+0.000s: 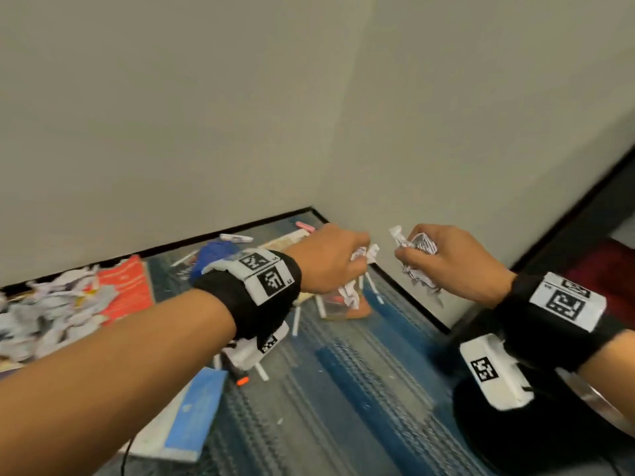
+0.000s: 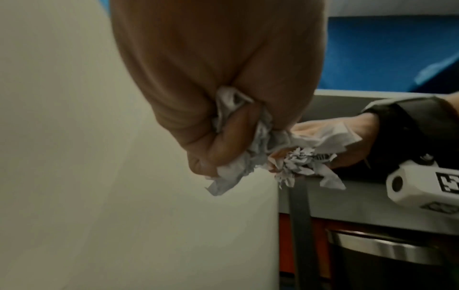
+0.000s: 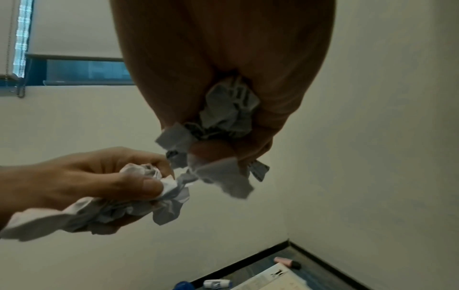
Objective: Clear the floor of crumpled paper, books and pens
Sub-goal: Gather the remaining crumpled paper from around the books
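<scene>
My left hand (image 1: 330,262) is raised above the floor and grips a wad of crumpled paper (image 1: 357,269), whose white folds (image 2: 238,162) stick out between the curled fingers. My right hand (image 1: 443,259) is beside it, a little apart, and clutches a second printed crumpled paper (image 1: 417,249), seen bunched in the palm (image 3: 228,115). On the carpet lie a heap of crumpled paper (image 1: 51,310), a red book (image 1: 127,290), a blue-covered book (image 1: 192,413), an open book (image 3: 275,278) by the corner, and several white pens (image 1: 295,321).
A pink highlighter (image 1: 304,225) lies in the wall corner. A blue object (image 1: 213,255) sits behind my left wrist. A black round bin with a metal rim (image 2: 387,249) stands at the right, below my right wrist. Plain walls close the corner.
</scene>
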Motion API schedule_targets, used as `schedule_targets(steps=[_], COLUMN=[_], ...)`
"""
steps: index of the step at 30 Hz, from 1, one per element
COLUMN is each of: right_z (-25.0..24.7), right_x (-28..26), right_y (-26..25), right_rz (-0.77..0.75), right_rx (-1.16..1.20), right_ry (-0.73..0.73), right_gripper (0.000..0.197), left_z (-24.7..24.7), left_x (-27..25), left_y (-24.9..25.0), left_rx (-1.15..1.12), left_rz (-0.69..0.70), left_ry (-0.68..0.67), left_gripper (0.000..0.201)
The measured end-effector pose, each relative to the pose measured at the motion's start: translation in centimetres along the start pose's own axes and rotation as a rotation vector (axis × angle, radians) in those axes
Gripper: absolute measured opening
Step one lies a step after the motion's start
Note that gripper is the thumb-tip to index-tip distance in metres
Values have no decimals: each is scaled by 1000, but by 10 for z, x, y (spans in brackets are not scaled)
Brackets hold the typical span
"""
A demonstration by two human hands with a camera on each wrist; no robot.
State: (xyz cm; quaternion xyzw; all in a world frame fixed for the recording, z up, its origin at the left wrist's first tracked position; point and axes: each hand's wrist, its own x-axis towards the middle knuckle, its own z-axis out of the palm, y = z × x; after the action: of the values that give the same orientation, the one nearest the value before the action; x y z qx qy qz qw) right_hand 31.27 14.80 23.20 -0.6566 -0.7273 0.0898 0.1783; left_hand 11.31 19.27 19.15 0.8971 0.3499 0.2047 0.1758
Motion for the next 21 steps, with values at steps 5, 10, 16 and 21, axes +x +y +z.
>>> schedule_targets(steps=[5, 10, 16, 21], right_z=[-53, -91, -103, -88], right_x=[-60, -120, -150, -152], right_y=[94, 178, 280, 320], right_rz=[75, 175, 410, 491], right_rx=[9, -57, 10, 2], right_ry=[86, 193, 339, 131], right_gripper=[22, 21, 26, 38], left_z=[51, 114, 203, 263], left_x=[62, 127, 197, 216], left_y=[96, 193, 259, 277], left_rx=[-38, -76, -102, 12], left_rz=[117, 269, 113, 121], left_ry=[-47, -90, -97, -225], left_gripper=[14, 12, 16, 31])
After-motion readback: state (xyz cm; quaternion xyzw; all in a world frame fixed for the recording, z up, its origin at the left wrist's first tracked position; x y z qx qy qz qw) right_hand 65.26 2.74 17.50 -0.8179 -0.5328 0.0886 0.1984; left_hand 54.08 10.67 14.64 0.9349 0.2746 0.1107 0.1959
